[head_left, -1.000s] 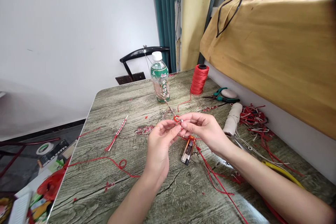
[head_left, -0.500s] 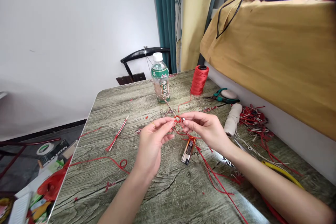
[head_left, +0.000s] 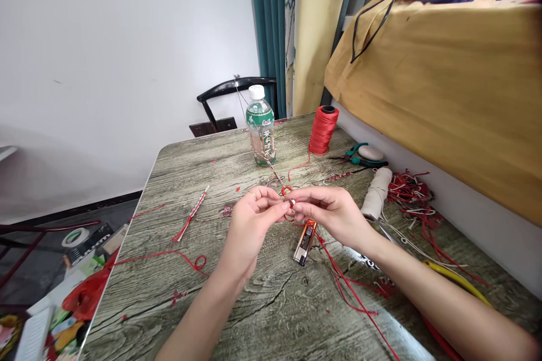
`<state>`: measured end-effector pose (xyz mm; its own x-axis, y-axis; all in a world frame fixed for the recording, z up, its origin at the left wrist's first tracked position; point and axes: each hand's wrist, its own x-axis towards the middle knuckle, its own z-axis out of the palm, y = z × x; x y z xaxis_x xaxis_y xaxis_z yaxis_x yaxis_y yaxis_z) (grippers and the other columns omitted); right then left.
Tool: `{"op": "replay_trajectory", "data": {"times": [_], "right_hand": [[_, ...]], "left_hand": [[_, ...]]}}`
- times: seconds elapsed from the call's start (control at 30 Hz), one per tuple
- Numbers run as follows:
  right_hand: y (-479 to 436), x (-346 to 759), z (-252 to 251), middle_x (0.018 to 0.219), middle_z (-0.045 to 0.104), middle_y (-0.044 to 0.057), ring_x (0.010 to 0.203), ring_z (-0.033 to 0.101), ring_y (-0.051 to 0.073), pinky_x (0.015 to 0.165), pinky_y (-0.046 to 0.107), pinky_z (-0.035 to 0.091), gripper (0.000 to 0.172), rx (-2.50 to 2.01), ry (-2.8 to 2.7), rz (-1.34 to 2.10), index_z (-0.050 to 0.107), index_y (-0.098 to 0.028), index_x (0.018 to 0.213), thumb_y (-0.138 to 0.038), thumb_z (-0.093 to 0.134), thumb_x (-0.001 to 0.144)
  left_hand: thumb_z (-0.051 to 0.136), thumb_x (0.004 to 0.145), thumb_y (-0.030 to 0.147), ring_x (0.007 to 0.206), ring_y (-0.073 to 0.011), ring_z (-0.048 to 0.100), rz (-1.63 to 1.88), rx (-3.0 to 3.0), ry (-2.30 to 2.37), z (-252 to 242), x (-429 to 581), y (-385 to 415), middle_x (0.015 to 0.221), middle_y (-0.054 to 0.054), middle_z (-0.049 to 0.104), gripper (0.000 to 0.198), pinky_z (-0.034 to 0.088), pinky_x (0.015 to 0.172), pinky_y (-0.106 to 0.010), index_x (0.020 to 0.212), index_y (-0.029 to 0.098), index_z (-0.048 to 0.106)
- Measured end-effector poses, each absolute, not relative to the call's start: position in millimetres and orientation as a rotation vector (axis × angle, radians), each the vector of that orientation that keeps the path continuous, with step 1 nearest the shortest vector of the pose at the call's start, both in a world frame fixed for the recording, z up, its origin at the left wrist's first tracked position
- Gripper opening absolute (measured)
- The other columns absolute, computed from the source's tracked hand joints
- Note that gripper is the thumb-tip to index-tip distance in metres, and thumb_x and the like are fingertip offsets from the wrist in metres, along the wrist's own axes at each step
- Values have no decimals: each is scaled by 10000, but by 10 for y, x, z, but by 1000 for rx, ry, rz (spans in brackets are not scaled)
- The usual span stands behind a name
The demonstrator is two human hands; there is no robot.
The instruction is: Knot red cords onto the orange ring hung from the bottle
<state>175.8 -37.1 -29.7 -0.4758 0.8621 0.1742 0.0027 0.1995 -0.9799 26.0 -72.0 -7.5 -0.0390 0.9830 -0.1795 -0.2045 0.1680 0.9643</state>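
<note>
My left hand (head_left: 258,217) and my right hand (head_left: 332,208) meet over the middle of the table, fingertips pinched on red cord (head_left: 287,190) that forms a small loop between them. A small whitish bit shows at my right fingertips, too small to name. From the loop a thin strand runs up to a green-labelled drink bottle (head_left: 261,130) and appears wrapped round it. Just below my right hand lies a lighter (head_left: 305,242). Long red strands (head_left: 351,287) trail from near it toward the front edge.
A spool of red cord (head_left: 323,131) stands behind. To the right lie green-handled pliers (head_left: 359,155), a roll of white cord (head_left: 376,192), a tangle of red and white scraps (head_left: 409,194) and a yellow-handled tool (head_left: 457,279). A braided red-white piece (head_left: 191,213) lies left.
My fingertips have drawn closer together just below the red loop. My left fingers are more curled, and the view has shifted slightly.
</note>
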Motion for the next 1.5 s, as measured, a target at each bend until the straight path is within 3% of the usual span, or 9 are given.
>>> {"op": "replay_trajectory", "data": {"times": [0.5,0.87,1.3,1.5], "right_hand": [[-367,1751,-303,777,657,33,654,607,108,635,260,523,238,-794,-1651,1535,635,-172,942,-238,606,715],[-393,1765,-225,704,649,11,548,593,65,517,166,498,186,-762,-1607,1727,637,-150,862,-213,635,687],[-413,1770,-248,661,626,24,524,583,93,490,199,482,194,-793,-1887,1395,613,-133,861,-274,578,732],[-395,1777,-252,675,638,27,543,584,93,511,200,484,180,-838,-1830,1230,626,-130,861,-247,584,730]], "left_hand": [[570,678,130,601,-82,529,1140,949,1096,-94,195,-697,613,32,552,125,396,605,-210,730,160,460],[654,638,195,576,-83,541,958,1168,1070,-99,42,-637,611,35,560,242,409,546,-203,716,164,427],[639,654,300,626,-111,586,938,1561,1383,-61,47,-706,665,23,608,183,459,592,-225,715,189,507],[647,648,256,718,-122,602,1040,1467,1389,-48,79,-725,734,15,638,188,480,661,-232,796,197,547]]}}
